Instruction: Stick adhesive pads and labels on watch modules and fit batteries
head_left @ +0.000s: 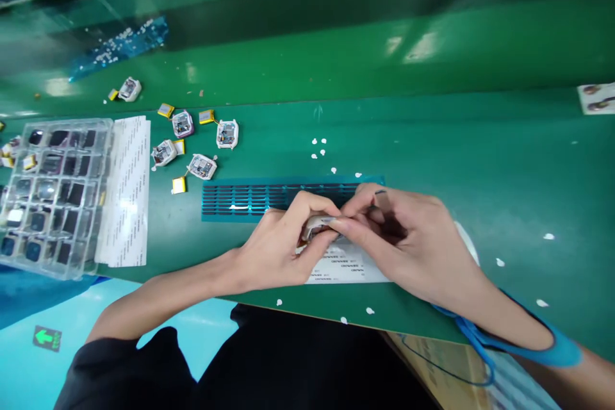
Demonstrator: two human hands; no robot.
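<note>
Near edge of the desk (480,160): both hands meet over a white label sheet (348,269) lying flat, printed text rows running left-right.

Left hand (276,250) and right hand (408,237) together pinch 1 small white module (317,227) between thumb and fingertips, held just above the sheet. Fingers pressed together on it from both sides. Its long axis looks roughly left-right, but it is mostly covered, so facing cannot be told. Right wrist carries a blue strap (557,349) with a cord hanging off the desk edge.

Just behind the hands: 1 blue slotted strip (254,198), long axis left-right, slots running front-back, right end hidden by fingers.

Left of that: 1 white sheet (125,192) with printed lines, long axis front-back, beside 1 clear compartment tray (103,134) holding dark square parts.

Further back: loose white modules, 4 in a cluster (202,166) plus 1 apart (129,88) near the back left, 5 total. Small yellow cells (179,185) scattered among them, about 5 visible. White paper bits (318,147) dotted across the desk surface.

Far left: 1 blue film piece (120,45) with white specks.
</note>
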